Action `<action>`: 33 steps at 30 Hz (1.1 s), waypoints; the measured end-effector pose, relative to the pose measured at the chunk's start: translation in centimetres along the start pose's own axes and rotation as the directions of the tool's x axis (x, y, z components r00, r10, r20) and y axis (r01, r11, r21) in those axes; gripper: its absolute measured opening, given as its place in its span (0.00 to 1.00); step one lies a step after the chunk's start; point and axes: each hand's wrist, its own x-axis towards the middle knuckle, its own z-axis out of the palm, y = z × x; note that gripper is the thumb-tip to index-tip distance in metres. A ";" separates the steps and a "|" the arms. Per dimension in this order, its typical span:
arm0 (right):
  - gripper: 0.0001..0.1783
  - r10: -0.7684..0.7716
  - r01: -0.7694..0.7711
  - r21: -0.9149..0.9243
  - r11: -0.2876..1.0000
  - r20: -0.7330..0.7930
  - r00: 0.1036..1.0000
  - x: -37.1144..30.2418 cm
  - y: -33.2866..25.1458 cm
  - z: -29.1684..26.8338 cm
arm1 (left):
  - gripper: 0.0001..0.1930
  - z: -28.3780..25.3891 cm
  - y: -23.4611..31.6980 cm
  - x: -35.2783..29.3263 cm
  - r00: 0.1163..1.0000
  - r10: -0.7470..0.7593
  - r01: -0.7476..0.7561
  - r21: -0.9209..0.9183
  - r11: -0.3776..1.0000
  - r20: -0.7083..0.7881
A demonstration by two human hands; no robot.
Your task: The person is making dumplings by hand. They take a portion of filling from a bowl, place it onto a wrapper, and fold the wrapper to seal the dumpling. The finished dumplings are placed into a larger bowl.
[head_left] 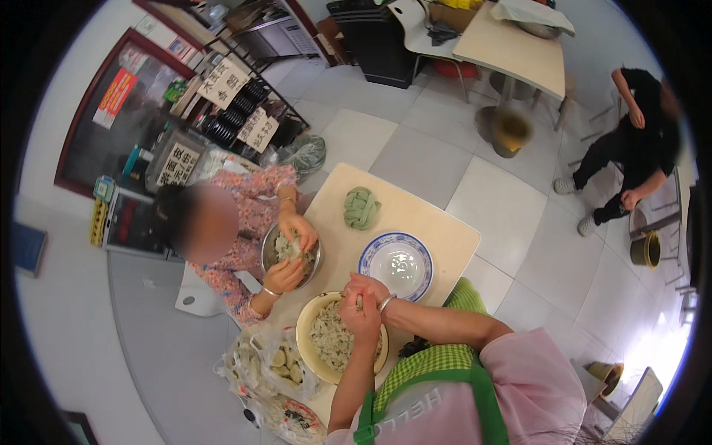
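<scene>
Over a cream-yellow bowl [302, 343] of pale chopped mixture [331, 337], my two hands are pressed together. My left hand [360, 320] has its fingers closed upward, and my right hand [368, 285], below a silvery bracelet, closes against it from the far side. A small pale bit shows between them, perhaps a clump of the mixture, but the fingers mostly cover it. Just beyond my right hand is a blue-and-white rimmed dish [401, 265] with a shiny, wet-looking inside.
Across the table [337, 256], a co-worker's hands [291, 256] work over a steel bowl [317, 265] of similar mixture. A green bundled cloth [362, 208] lies at the far side. Plastic bags [256, 363] with pale cut pieces crowd the left. Another person [638, 141] sits at far right.
</scene>
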 end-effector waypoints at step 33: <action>0.16 -0.288 0.154 -0.331 0.931 -0.407 0.867 2.5 -5.6 -5.7 | 0.17 6.5 -8.3 1.9 0.836 -0.549 0.525 -0.304 0.795 0.009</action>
